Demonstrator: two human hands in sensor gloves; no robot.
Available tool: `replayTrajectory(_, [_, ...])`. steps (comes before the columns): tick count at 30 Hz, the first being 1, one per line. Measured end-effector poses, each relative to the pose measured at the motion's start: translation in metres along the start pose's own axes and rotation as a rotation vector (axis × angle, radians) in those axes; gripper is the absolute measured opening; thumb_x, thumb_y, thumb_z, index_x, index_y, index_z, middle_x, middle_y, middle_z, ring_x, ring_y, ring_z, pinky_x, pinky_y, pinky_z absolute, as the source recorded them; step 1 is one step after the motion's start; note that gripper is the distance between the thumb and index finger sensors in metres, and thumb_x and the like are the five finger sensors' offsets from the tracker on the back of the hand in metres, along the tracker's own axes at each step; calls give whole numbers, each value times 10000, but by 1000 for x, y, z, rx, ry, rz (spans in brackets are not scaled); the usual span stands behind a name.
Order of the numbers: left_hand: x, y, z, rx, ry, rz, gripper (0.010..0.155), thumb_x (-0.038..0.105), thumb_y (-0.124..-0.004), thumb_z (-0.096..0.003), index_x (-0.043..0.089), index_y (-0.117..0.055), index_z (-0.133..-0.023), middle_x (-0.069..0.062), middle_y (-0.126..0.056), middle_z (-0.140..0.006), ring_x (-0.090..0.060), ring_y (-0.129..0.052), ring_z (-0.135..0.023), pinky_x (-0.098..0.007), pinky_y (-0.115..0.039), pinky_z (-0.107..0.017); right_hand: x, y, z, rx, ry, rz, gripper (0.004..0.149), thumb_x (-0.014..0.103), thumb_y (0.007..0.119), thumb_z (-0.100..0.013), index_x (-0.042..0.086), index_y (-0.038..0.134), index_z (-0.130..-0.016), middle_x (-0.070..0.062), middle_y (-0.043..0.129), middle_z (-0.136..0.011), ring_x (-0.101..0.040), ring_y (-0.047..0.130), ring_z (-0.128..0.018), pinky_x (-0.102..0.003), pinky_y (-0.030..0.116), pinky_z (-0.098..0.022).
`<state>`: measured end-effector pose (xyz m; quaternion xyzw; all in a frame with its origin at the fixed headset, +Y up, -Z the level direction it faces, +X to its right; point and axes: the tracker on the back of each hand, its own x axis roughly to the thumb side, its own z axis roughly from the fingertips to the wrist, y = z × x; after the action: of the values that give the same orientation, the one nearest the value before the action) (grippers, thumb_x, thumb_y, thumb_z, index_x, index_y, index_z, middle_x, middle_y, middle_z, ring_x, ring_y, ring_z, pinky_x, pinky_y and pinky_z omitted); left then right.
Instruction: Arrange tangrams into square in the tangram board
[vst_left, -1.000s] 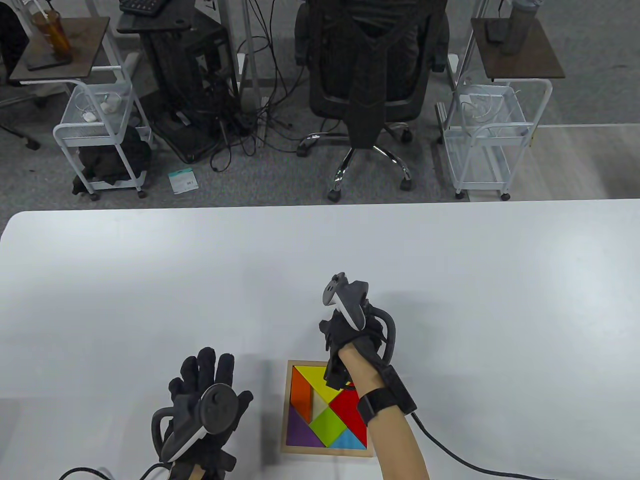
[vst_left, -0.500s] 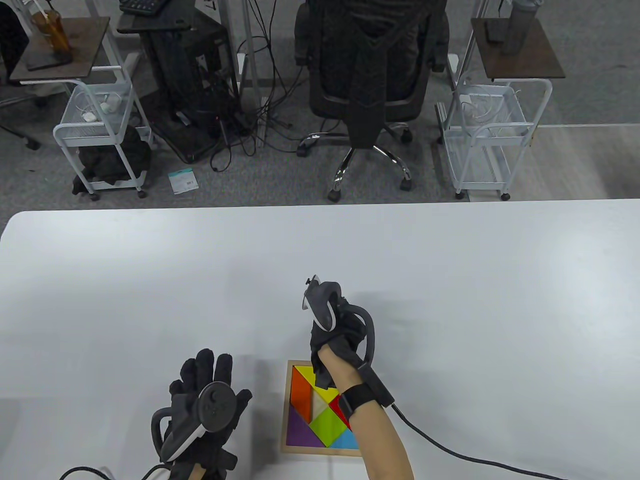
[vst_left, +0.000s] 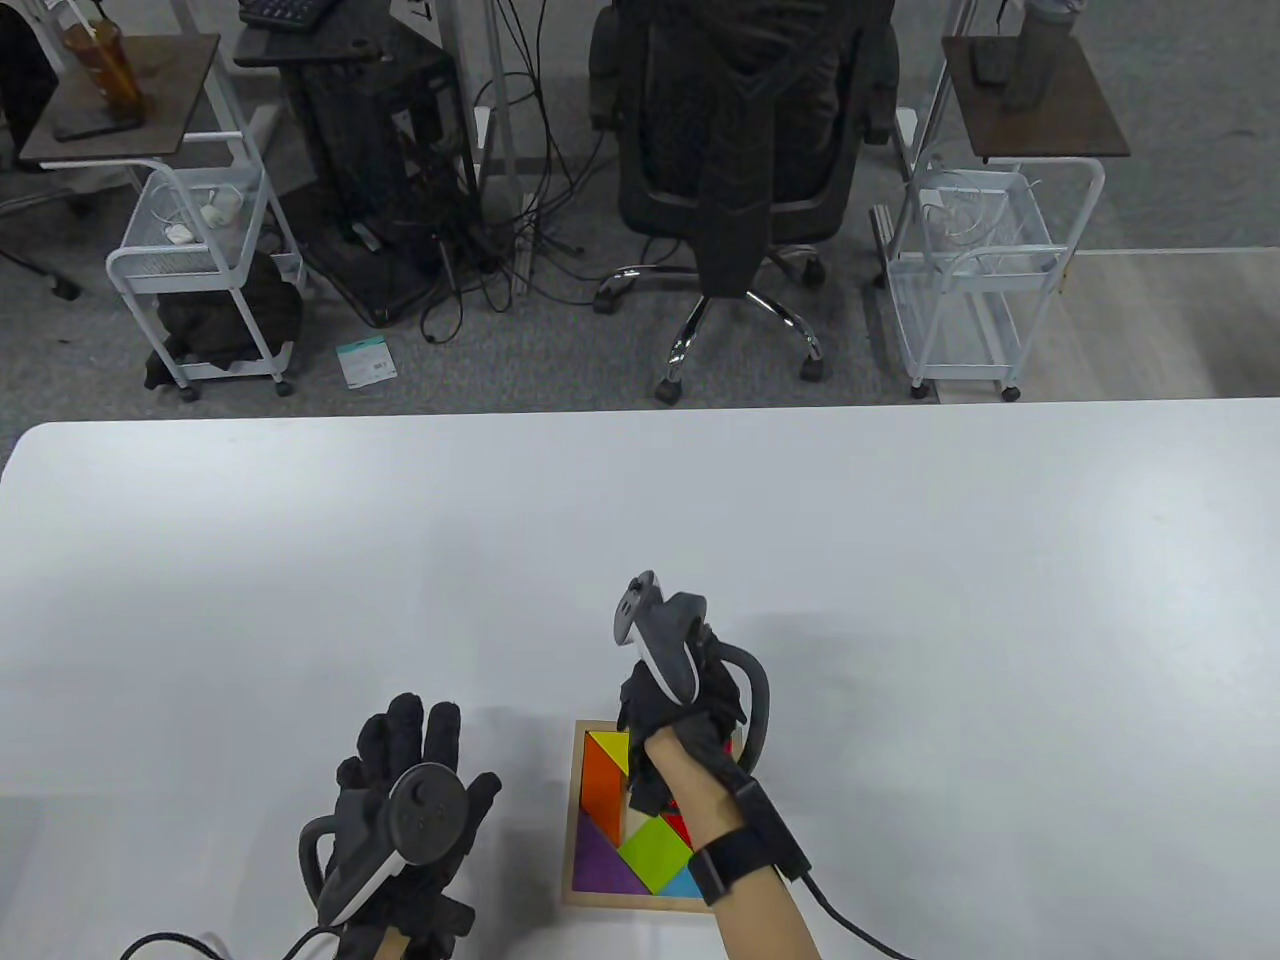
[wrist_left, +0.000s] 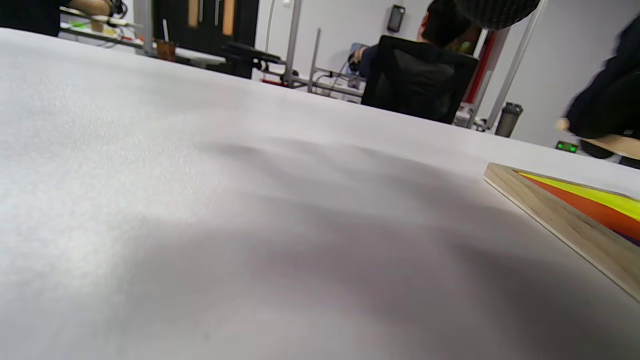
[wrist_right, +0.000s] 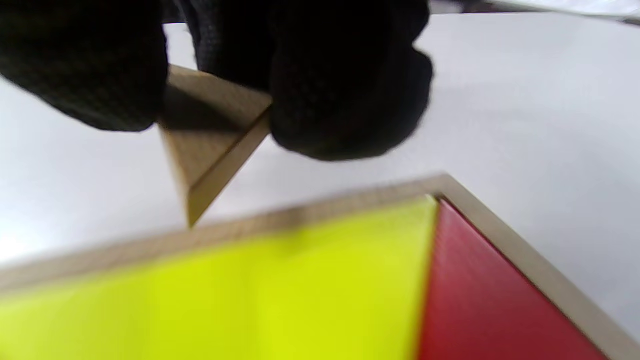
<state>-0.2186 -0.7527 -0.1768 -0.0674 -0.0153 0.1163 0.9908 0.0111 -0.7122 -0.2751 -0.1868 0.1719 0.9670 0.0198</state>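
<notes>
Left hand (vst_left: 415, 800) left of board (vst_left: 577, 800) — right hand (vst_left: 685, 715) above.

Beyond the white table (vst_left: 900, 560) — a black office chair (vst_left: 740, 150) between two white carts (vst_left: 200, 270).

My left hand (vst_left: 405, 800) lay flat, fingers straight and spread. My right hand (vst_left: 680, 715) hung with its wrist raised, fingertips (wrist_right: 345, 100) pinching a small wooden triangle (wrist_right: 210, 135).

Office, swivel chair (vst_left: 740, 150), cable tangle (vst_left: 500, 250)
</notes>
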Motion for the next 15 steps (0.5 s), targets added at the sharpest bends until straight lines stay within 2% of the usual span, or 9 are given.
replayTrajectory(3, [-1, 1, 1, 14, 3, -1, 753, 552, -550, -570, 164, -240, -1136, -294, -151, -1161, -619, -318, -1036, -785, -383, -697, -1, 13, 32, 0, -32, 10, 573, 522, 849, -322, 145, 843, -754, -160, 958, -611, -165, 1000, -243, -206, 801, -88])
replayTrajectory(6, [-1, 1, 2, 12, 4, 11, 755, 553, -549, -570, 161, -239, -1136, -296, -151, -1161, -621, -322, -1034, -786, -385, -695, 2, 27, 48, -47, -21, 14, 569, 522, 841, -327, 143, 843, -752, -159, 962, -603, -163, 1000, -234, -204, 800, -83])
replayTrajectory(15, [6, 9, 11, 56, -25, 5, 756, 552, -548, -572, 158, -236, -1137, -301, -148, -1160, -624, -324, -1033, -787, -387, -694, 15, 47, 53, -162, 56, 149, 559, 532, 817, -338, 143, 850, -738, -147, 979, -573, -152, 1003, -203, -200, 800, -63])
